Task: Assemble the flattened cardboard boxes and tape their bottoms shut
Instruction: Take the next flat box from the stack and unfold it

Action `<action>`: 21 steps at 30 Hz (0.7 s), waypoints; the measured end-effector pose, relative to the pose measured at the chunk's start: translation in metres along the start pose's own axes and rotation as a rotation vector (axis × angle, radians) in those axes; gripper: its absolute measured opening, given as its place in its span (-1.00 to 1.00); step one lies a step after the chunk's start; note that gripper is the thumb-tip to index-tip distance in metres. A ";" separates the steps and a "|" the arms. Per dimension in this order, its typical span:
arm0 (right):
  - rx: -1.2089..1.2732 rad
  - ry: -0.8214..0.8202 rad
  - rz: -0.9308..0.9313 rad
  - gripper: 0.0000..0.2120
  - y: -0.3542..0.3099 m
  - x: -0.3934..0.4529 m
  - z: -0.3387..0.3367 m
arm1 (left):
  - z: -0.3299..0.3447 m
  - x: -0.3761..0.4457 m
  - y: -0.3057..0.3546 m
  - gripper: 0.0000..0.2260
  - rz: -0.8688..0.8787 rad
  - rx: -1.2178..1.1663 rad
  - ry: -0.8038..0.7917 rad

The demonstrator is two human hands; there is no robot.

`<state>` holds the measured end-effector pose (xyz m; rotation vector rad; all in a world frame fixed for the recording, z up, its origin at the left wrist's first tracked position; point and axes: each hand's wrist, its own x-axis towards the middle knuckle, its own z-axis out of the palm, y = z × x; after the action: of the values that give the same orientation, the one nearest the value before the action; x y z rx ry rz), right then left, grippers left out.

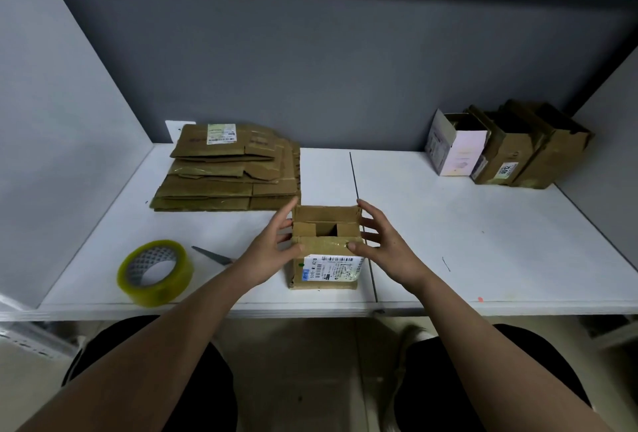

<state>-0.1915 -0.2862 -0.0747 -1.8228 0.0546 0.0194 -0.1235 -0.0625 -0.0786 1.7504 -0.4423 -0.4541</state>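
Note:
A small brown cardboard box (324, 271) with a white shipping label stands on the white table near its front edge. Its two side flaps are folded in; the far and near flaps stand partly up. My left hand (272, 248) holds the box's left side, thumb on the near flap. My right hand (379, 245) holds the right side, thumb pressing the near flap's edge. A stack of flattened cardboard boxes (229, 169) lies at the back left. A roll of clear yellowish tape (155, 271) stands at the front left.
Scissors (212, 255) lie between the tape roll and my left wrist. Three assembled boxes (507, 145) stand in a row at the back right against the grey wall. The table (483, 241) has a seam down its middle.

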 end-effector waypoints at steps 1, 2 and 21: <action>0.029 0.011 -0.010 -0.41 0.001 0.000 0.000 | 0.000 0.000 0.000 -0.39 0.004 -0.012 0.018; 0.052 0.030 -0.022 -0.51 0.004 0.001 0.000 | 0.000 0.002 -0.002 -0.50 0.008 -0.028 0.043; 0.174 -0.022 0.062 -0.81 0.021 -0.003 0.015 | 0.012 0.003 -0.010 -0.76 -0.102 -0.049 0.007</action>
<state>-0.1951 -0.2767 -0.0982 -1.6468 0.0940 0.0761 -0.1268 -0.0714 -0.0905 1.7320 -0.3352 -0.5275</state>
